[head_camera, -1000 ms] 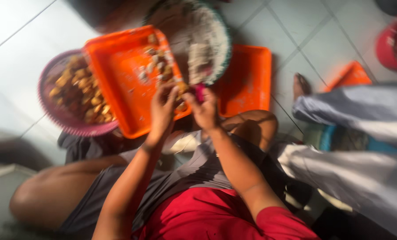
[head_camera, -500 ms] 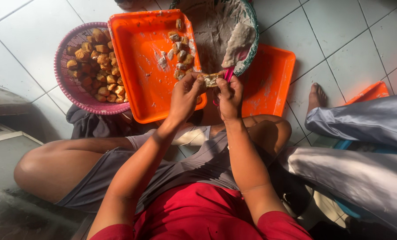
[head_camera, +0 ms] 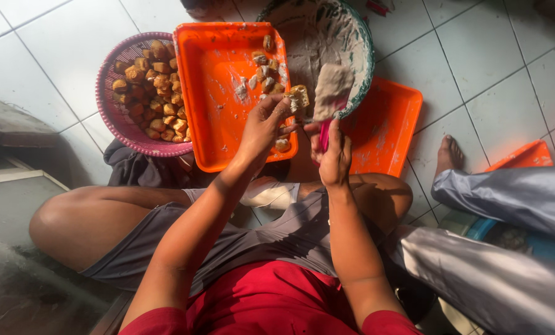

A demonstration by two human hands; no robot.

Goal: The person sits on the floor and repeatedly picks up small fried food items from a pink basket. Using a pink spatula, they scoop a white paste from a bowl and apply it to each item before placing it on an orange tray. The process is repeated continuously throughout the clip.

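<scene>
My left hand (head_camera: 264,126) holds a brown fried tofu piece (head_camera: 298,97) over the near right corner of an orange tray (head_camera: 218,133). My right hand (head_camera: 336,155) grips a pink-handled spatula (head_camera: 331,93) loaded with pale filling, its blade beside the tofu piece. Several filled pieces (head_camera: 265,71) lie on the tray's far right side. A large bowl (head_camera: 364,43) smeared with white filling sits just beyond the hands.
A pink basket (head_camera: 113,118) of fried tofu pieces stands left of the tray. A second orange tray (head_camera: 386,133) lies right of my hands. Another person's foot (head_camera: 448,155) and grey-trousered legs (head_camera: 513,198) are at right, by an orange tray corner (head_camera: 526,155). White floor tiles surround everything.
The view steadied and shifted. My right hand brought the spatula up with a load of filling beside the tofu piece in my left hand.
</scene>
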